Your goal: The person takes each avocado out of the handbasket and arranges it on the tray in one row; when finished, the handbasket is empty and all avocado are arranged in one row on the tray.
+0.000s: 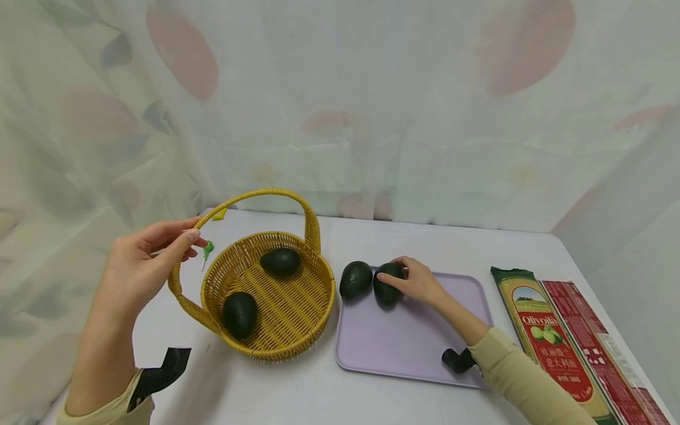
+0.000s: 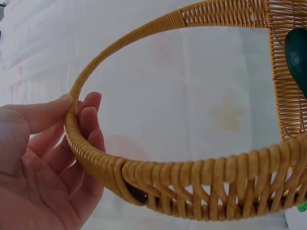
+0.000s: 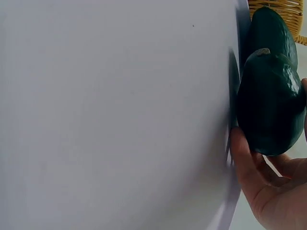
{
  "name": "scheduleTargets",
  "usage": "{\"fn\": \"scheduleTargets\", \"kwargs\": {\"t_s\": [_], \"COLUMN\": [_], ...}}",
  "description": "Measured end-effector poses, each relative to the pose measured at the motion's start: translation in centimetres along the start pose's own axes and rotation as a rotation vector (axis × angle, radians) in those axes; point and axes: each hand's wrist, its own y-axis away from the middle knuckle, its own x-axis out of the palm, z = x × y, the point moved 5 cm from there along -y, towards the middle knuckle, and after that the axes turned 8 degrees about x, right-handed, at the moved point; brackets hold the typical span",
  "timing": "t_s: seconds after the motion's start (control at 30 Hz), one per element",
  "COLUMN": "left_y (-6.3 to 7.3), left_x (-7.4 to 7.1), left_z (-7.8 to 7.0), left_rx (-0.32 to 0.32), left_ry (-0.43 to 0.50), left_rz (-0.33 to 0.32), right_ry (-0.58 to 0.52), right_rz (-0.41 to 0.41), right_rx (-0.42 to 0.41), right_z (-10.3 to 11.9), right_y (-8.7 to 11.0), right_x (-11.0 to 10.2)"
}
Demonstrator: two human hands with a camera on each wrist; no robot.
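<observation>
My left hand [image 1: 139,260] holds the handle [image 1: 265,192] of a yellow wicker basket [image 1: 289,319], thumb on one side and fingers on the other, as the left wrist view shows. Inside the basket lie two dark green avocados, one avocado [image 1: 281,261] toward the back and another avocado [image 1: 240,314] at the near left. Over the lilac tray [image 1: 388,348], my right hand [image 1: 417,282] grips an avocado [image 1: 387,289] with thumb and fingers. A further avocado [image 1: 356,280] sits just left of it, at the tray's far left corner.
At the right lie a green, yellow and red pasta packet [image 1: 547,336] and a dark red packet [image 1: 597,348] beside it. A small green-handled item [image 1: 208,248] and a yellow piece [image 1: 219,215] lie behind the left hand. A printed curtain [image 1: 372,106] hangs along the back.
</observation>
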Motion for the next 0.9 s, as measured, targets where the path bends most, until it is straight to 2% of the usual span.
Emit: {"fn": "scheduleTargets", "kwargs": {"t_s": [0.33, 0.6, 0.73, 0.9], "left_y": [0.0, 0.1, 0.0, 0.0], "left_x": [-0.2, -0.1, -0.1, 0.1], "left_z": [0.0, 0.0, 0.0, -0.2], "left_rx": [-0.001, 0.000, -0.003, 0.003], "left_ry": [0.002, 0.003, 0.000, 0.013], "left_rz": [-0.004, 0.001, 0.004, 0.012], "right_ry": [0.030, 0.075, 0.110, 0.104], "right_rz": [-0.005, -0.047, -0.107, -0.207], "right_rx": [-0.060, -0.092, -0.166, -0.306], "right_z": [0.4, 0.6, 1.1, 2.7], "right_y": [0.4, 0.6, 0.7, 1.1], "right_x": [-0.4, -1.0, -1.6, -2.9]}}
